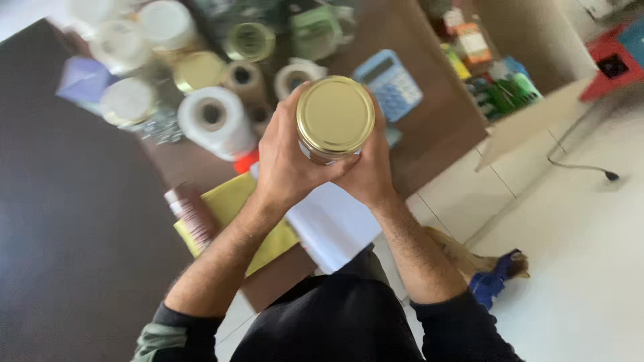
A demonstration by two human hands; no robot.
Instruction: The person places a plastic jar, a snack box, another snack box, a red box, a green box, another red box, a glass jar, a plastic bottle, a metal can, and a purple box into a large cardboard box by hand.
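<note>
A glass jar with a gold metal lid (335, 114) is held up in front of me, above the edge of a dark brown table (74, 221). My left hand (285, 164) wraps around the jar's left side. On the jar's right side and underside sits my right hand (369, 171). The two hands touch each other below the jar. Only the lid and a sliver of the glass body show.
On the table lie a white sheet (332, 224), a yellow folder (231, 208), a brown cylinder (192, 214), white tape rolls (215, 121), other gold-lidded jars (199, 70) and a blue calculator (392, 84). A red stool (614, 64) and black cable (580, 166) are on the white tile floor.
</note>
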